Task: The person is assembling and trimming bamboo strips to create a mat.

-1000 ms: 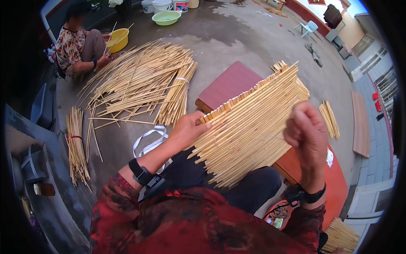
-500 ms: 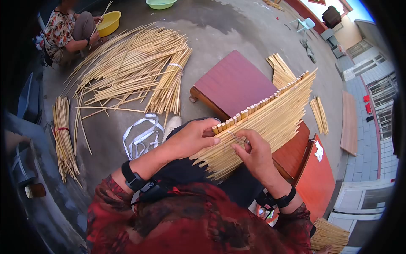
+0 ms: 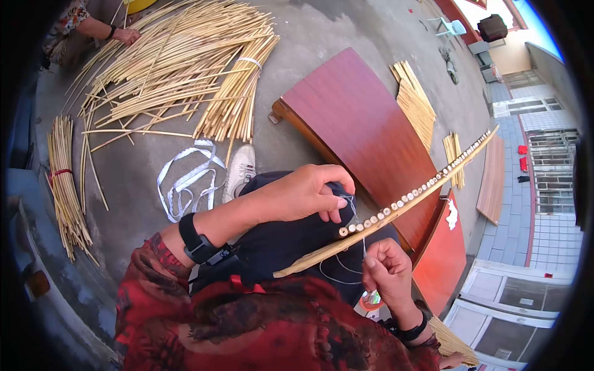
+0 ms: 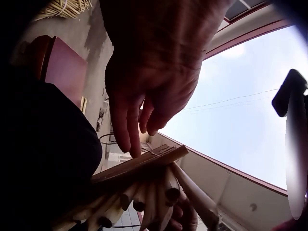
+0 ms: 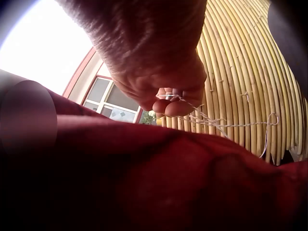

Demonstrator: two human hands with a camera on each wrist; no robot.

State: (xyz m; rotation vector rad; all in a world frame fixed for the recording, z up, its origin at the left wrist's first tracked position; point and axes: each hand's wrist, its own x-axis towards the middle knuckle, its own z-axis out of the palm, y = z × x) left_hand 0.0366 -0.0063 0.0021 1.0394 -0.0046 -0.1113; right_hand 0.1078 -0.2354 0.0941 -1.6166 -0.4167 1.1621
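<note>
A mat of straight, pale stalks [image 3: 322, 255], bound with thin string, stands tilted nearly edge-on across my lap, its row of round cut ends facing up. On its far side my left hand [image 3: 303, 195] pinches a loose strand of the string [image 3: 354, 210] by thumb and fingers. Close below the near side, my right hand [image 3: 388, 272] pinches another length of it, drawn from the mat's edge. The right wrist view shows the mat's broad face [image 5: 240, 86], with twisted string [image 5: 250, 124] running across it to the right fingertips.
A long reddish table [image 3: 371, 117] stands beyond the mat. At the far left lies a big heap of loose stalks [image 3: 179, 55], with tied bundles [image 3: 62, 179] nearby. White strapping [image 3: 185, 179] coils on the ground beside a shoe [image 3: 241, 167]. Another person's hand [image 3: 128, 36] reaches near the heap.
The mat has tipped from showing its face to nearly edge-on. My left hand has left its edge for the string. The right hand came down from a raised position and has since lowered further.
</note>
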